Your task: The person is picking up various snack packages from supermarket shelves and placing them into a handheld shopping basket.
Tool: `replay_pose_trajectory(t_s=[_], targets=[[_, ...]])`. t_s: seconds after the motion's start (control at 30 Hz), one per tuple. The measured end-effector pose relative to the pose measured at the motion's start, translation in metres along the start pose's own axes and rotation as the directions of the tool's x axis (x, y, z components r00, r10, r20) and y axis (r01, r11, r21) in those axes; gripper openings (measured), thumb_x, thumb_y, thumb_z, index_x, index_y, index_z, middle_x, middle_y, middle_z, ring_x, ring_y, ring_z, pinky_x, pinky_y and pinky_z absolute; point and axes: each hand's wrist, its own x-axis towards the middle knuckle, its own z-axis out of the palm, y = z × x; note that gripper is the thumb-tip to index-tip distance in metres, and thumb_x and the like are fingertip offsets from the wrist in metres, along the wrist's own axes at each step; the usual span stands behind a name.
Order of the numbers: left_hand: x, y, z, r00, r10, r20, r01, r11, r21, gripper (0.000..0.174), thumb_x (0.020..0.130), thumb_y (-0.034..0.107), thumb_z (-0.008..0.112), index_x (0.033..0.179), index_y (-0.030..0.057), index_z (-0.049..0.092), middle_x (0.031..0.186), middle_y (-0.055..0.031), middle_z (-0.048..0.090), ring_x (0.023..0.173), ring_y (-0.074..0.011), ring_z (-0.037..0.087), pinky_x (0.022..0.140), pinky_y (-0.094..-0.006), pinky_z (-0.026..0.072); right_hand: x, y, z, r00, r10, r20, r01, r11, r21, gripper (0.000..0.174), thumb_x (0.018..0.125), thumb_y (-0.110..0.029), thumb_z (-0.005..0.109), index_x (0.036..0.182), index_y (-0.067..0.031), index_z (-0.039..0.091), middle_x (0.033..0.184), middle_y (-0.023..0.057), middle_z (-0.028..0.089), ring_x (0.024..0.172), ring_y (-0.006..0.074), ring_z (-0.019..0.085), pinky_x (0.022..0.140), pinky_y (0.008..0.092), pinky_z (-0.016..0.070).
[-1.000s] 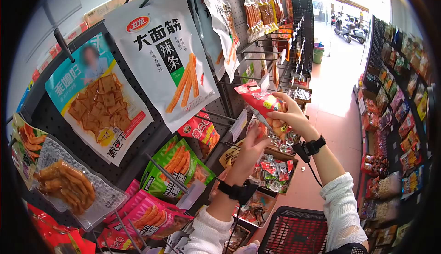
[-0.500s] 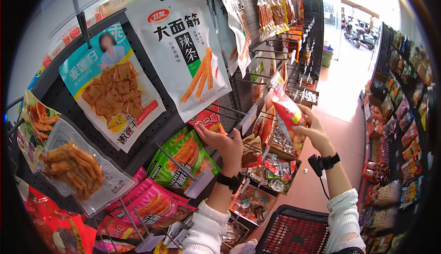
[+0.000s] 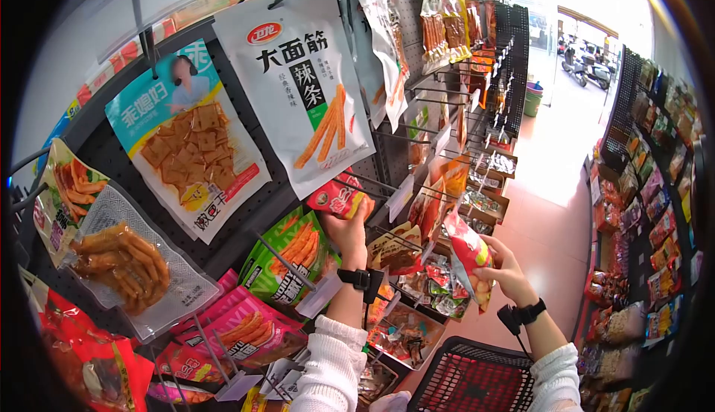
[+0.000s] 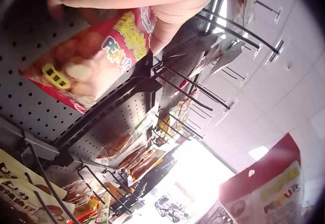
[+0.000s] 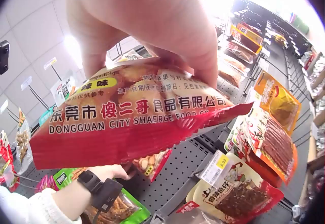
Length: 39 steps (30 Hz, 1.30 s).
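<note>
My left hand (image 3: pixel 347 232) reaches in at the rack and grips a red bag of peanuts (image 3: pixel 333 195) below a large white hanging packet (image 3: pixel 298 92). In the left wrist view the thumb and fingers lie around the top of that peanut bag (image 4: pixel 86 64). Off the rack to the right, my right hand (image 3: pixel 509 269) holds a second red peanut bag (image 3: pixel 466 250), tilted. Seen from the right wrist, this bag (image 5: pixel 137 105) is pinched from above, with its red bottom seal toward the camera.
Green snack bags (image 3: pixel 287 259) and pink ones (image 3: pixel 249 330) hang below the left hand. A black shopping basket (image 3: pixel 477 371) stands low in front. Metal hooks and price tags (image 3: pixel 400 197) jut out from the rack. Another stocked shelf (image 3: pixel 648 218) lines the aisle's right side.
My left hand has left the bag in the right hand, moved left to the rack and taken hold of another peanut bag. My right hand has drawn lower and right with its bag.
</note>
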Motion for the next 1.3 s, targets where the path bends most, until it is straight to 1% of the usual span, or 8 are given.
replay_pose_trajectory(t_s=[0.13, 0.23, 0.27, 0.47, 0.73, 0.83, 1.03, 1.3], targets=[[0.001, -0.011, -0.006, 0.983, -0.142, 0.115, 0.154, 0.983, -0.1, 0.066, 0.063, 0.006, 0.079, 0.119, -0.0001, 0.044, 0.116, -0.0077, 0.051, 0.103, -0.0178, 0.051, 0.093, -0.0332, 0.0379, -0.024, 0.005, -0.002, 0.998, 0.049, -0.038, -0.046, 0.997, 0.067, 0.069, 0.068, 0.001, 0.068, 0.129, 0.002, 0.036, 0.112, 0.0115, 0.055, 0.101, 0.0162, 0.055, 0.09, 0.0297, 0.043], [-0.002, -0.006, -0.008, 0.989, -0.077, 0.123, 0.052, 0.98, 0.194, 0.073, 0.061, 0.01, 0.08, 0.122, 0.0018, 0.039, 0.123, -0.0089, 0.045, 0.113, -0.0196, 0.044, 0.098, -0.036, 0.0331, -0.038, 0.015, -0.003, 0.996, 0.064, -0.058, -0.056, 0.99, 0.129, 0.069, 0.068, 0.003, 0.068, 0.129, 0.0023, 0.035, 0.112, 0.0116, 0.055, 0.102, 0.0169, 0.055, 0.091, 0.0306, 0.0429], [-0.001, -0.006, -0.004, 0.97, -0.069, 0.232, 0.097, 0.989, -0.11, 0.078, 0.063, 0.011, 0.079, 0.125, 0.0027, 0.032, 0.124, -0.0097, 0.042, 0.114, -0.0205, 0.043, 0.099, -0.0361, 0.0323, -0.043, 0.015, -0.001, 0.994, 0.08, -0.074, -0.068, 0.986, 0.153, 0.069, 0.068, 0.003, 0.068, 0.129, 0.0026, 0.035, 0.112, 0.0116, 0.055, 0.102, 0.0171, 0.055, 0.091, 0.0308, 0.0427], [-0.011, -0.004, -0.002, 0.978, 0.016, 0.207, -0.018, 1.0, 0.008, 0.068, 0.071, 0.005, 0.071, 0.126, 0.0029, 0.03, 0.12, -0.0101, 0.044, 0.109, -0.0197, 0.046, 0.096, -0.0343, 0.0351, -0.048, 0.009, 0.011, 0.995, 0.064, -0.079, -0.053, 0.99, 0.133, 0.07, 0.068, 0.001, 0.069, 0.129, 0.0022, 0.035, 0.114, 0.0113, 0.054, 0.105, 0.0166, 0.053, 0.093, 0.0312, 0.0422], [-0.033, 0.04, 0.005, 0.97, -0.003, 0.243, 0.013, 0.999, -0.038, 0.041, 0.078, 0.005, 0.065, 0.112, 0.0033, 0.043, 0.104, -0.0046, 0.055, 0.093, -0.0135, 0.053, 0.083, -0.0286, 0.0414, 0.042, -0.008, 0.074, 0.994, -0.075, -0.085, 0.077, 0.997, 0.018, 0.065, 0.072, -0.006, 0.071, 0.126, 0.0024, 0.037, 0.105, 0.0083, 0.057, 0.096, 0.012, 0.055, 0.08, 0.0254, 0.0458], [-0.039, 0.05, 0.001, 0.95, -0.106, 0.295, 0.12, 0.992, -0.031, 0.041, 0.077, 0.005, 0.065, 0.112, 0.0032, 0.043, 0.104, -0.0048, 0.056, 0.092, -0.0137, 0.054, 0.081, -0.0286, 0.0427, 0.061, -0.006, 0.089, 0.985, -0.129, -0.118, 0.125, 0.991, -0.045, 0.064, 0.071, -0.008, 0.072, 0.125, 0.003, 0.039, 0.104, 0.0086, 0.058, 0.095, 0.012, 0.055, 0.08, 0.0253, 0.046], [-0.05, 0.061, 0.0, 0.945, -0.086, 0.315, 0.089, 0.996, 0.004, 0.042, 0.076, 0.005, 0.067, 0.111, 0.0041, 0.044, 0.102, -0.0051, 0.057, 0.09, -0.0138, 0.055, 0.079, -0.029, 0.0436, 0.058, -0.007, 0.086, 0.97, -0.173, -0.17, 0.144, 0.975, -0.169, 0.06, 0.072, -0.014, 0.072, 0.121, 0.0044, 0.043, 0.103, 0.0093, 0.058, 0.093, 0.0117, 0.056, 0.08, 0.0246, 0.0457], [-0.081, 0.07, 0.007, 0.939, -0.078, 0.334, 0.067, 0.997, 0.044, 0.052, 0.075, 0.012, 0.07, 0.116, 0.0009, 0.04, 0.105, -0.0074, 0.055, 0.093, -0.0144, 0.053, 0.082, -0.0299, 0.0423, 0.037, -0.027, 0.06, 0.959, -0.156, -0.235, 0.165, 0.986, 0.016, 0.049, 0.076, -0.005, 0.068, 0.119, 0.0035, 0.045, 0.105, 0.01, 0.059, 0.09, 0.0117, 0.059, 0.077, 0.0241, 0.0483]])
